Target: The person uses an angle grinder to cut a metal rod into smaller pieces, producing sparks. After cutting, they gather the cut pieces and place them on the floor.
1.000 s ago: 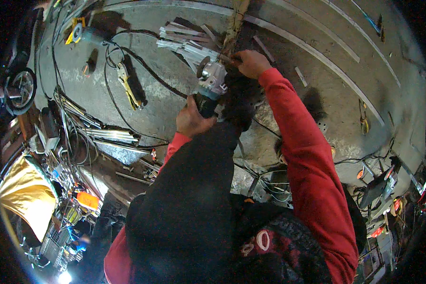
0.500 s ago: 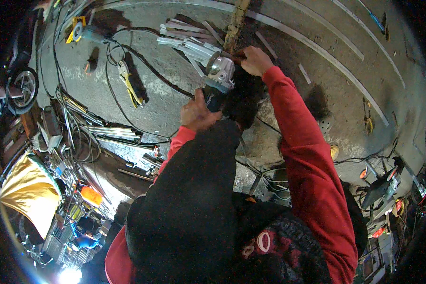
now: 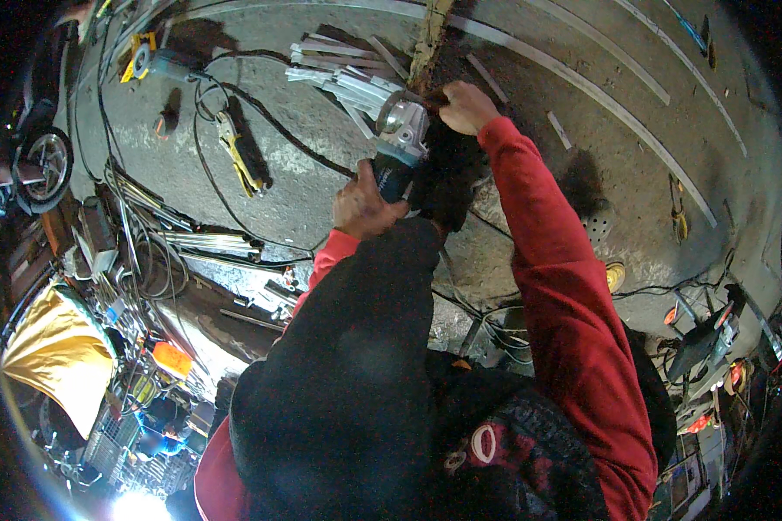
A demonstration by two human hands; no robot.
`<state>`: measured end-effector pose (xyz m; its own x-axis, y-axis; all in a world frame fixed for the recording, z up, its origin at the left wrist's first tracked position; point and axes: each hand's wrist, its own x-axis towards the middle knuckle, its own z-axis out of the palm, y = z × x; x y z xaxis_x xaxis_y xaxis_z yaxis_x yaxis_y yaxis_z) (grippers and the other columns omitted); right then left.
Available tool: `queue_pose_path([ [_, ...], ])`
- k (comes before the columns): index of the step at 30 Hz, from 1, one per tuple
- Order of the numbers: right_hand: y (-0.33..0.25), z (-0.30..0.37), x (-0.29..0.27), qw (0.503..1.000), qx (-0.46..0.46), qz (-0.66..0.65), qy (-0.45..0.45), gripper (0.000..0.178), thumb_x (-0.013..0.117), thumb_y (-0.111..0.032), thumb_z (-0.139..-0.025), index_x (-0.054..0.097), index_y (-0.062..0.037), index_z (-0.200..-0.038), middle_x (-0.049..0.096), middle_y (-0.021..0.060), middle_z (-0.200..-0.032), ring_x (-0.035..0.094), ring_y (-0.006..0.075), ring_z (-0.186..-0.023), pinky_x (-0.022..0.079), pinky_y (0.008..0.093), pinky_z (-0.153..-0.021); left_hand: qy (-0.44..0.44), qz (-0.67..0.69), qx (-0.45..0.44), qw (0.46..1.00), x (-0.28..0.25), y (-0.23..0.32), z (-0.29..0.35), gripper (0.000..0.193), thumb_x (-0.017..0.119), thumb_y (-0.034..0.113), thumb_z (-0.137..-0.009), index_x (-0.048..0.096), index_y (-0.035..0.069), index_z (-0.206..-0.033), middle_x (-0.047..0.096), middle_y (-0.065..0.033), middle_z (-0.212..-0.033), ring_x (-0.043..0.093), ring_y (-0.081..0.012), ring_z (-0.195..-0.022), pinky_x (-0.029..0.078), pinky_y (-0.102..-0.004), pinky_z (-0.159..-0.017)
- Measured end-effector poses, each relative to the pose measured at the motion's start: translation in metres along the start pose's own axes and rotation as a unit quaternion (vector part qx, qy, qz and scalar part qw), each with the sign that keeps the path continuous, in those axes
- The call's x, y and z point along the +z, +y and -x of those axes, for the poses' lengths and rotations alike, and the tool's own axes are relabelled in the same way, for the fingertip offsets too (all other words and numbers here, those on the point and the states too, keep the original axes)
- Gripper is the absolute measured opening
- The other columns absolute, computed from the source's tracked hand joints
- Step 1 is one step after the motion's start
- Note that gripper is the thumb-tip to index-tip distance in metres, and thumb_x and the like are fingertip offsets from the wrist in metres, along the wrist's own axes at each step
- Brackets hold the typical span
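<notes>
My left hand (image 3: 365, 205) is wrapped round the dark body of an angle grinder (image 3: 398, 156), whose silver head points away from me. Beyond the head lies a bundle of light metal strips (image 3: 349, 85) on the floor. My right hand (image 3: 467, 108) is closed beside the grinder's head, near the end of a rough wooden beam (image 3: 430, 43). Whatever its fingertips pinch is too dark and small to name. A dark shape under the right wrist, perhaps my shoe, blends into shadow.
Yellow-handled locking pliers (image 3: 237, 152) and a second grinder (image 3: 161, 62) lie to the left among cables. Metal tubes (image 3: 204, 243) are heaped nearer me. Long pale strips (image 3: 582, 113) stretch over the floor at right. A motorcycle wheel (image 3: 45, 168) stands far left, above a yellow cloth (image 3: 61, 352).
Both hands keep nearly the same place, with the grinder still in my left hand. The right hand has shifted very slightly to the left. The glow at lower left is brighter.
</notes>
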<state>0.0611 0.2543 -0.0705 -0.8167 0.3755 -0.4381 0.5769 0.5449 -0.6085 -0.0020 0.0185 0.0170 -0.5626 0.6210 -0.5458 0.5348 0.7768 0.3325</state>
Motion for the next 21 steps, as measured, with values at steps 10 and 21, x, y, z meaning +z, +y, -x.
queue_pose_path([
  [10, -0.002, -0.001, -0.005, 1.000, -0.007, -0.008, -0.014, 0.032, 0.055, -0.021, -0.069, 0.064, 0.0012, -0.091, 0.064, 0.0246, -0.098, 0.062, 0.0401, -0.093, 0.050, 0.0452, -0.082, 0.006, 0.024, 0.030, 0.999, 0.001, -0.007, -0.002, 0.073, 0.075, 0.037, -0.058, 0.036, 0.001, -0.110, 0.062, -0.0277, -0.090, 0.063, -0.0460, -0.080, 0.050, -0.0522, -0.070],
  [21, 0.005, -0.005, 0.006, 0.998, -0.009, -0.056, 0.003, 0.031, 0.056, -0.017, -0.072, 0.064, 0.0006, -0.096, 0.063, 0.0245, -0.098, 0.060, 0.0404, -0.093, 0.048, 0.0438, -0.083, 0.012, 0.042, 0.043, 0.998, 0.001, -0.006, -0.006, 0.068, 0.073, 0.034, -0.058, 0.038, 0.002, -0.106, 0.063, -0.0263, -0.090, 0.063, -0.0458, -0.081, 0.050, -0.0525, -0.071],
])
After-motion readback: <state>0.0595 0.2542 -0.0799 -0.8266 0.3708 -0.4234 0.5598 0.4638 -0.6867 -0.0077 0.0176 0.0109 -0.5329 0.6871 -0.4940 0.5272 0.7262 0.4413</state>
